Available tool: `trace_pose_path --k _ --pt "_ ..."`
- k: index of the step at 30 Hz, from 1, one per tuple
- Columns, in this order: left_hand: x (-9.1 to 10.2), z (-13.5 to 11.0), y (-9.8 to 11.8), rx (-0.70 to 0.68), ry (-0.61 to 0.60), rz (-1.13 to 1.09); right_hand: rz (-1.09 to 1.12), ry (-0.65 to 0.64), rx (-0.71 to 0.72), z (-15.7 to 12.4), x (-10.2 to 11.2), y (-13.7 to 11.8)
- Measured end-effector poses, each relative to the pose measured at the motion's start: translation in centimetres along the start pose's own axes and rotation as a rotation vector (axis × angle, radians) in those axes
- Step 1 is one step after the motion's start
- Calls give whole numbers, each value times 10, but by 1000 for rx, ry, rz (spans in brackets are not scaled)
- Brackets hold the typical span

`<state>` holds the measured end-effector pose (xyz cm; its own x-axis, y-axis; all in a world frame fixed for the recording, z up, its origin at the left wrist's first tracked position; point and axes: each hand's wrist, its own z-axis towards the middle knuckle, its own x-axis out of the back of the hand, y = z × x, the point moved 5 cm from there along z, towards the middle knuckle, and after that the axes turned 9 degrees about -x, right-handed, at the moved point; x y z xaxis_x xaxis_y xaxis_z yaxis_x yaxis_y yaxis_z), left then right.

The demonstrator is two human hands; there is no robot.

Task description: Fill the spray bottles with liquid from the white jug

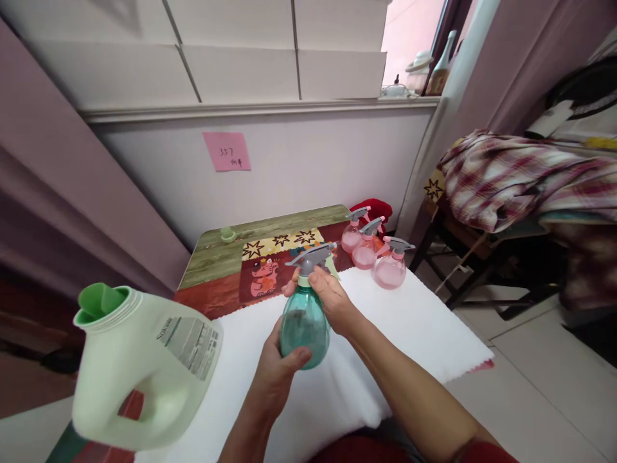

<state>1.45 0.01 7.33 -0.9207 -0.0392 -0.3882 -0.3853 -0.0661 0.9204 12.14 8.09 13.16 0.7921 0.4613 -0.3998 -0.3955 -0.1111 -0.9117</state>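
Observation:
A teal see-through spray bottle with a grey trigger head is held up over the white cloth, almost upright. My left hand wraps round its lower body, thumb across the front. The fingers of my right hand are closed round the pale collar just under the trigger head. To the left stands a large pale green detergent jug with its green spout showing and no cap on it. Three pink spray bottles with grey heads stand together at the table's far right.
White cloth covers the near part of the table, over a patterned mat. A small green cap lies at the back left. Behind the pink bottles is a red item. Plaid cloth hangs over a chair at right.

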Motion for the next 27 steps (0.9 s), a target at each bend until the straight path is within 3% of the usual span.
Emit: trace_pose_path --k 2,5,10,13,15,17,21,27 --pt "2 1 -6 -36 25 59 41 4 -14 3 -1 0" --pt "8 4 -12 -109 114 172 -33 111 -27 4 3 7" --pt "28 11 -14 -265 482 510 -517 215 -35 -12 2 29" --pt "32 12 -20 -419 567 696 -713 245 -184 -21 2 48" --pt "29 13 -30 -516 511 805 -761 285 -245 -23 7 55" --pt "24 16 -43 -553 355 837 -826 337 -235 -23 16 56" --pt "18 19 -68 -502 83 905 -982 433 -141 -23 48 53" --pt "23 21 -81 -544 6 1113 -1075 658 -126 -25 116 58"
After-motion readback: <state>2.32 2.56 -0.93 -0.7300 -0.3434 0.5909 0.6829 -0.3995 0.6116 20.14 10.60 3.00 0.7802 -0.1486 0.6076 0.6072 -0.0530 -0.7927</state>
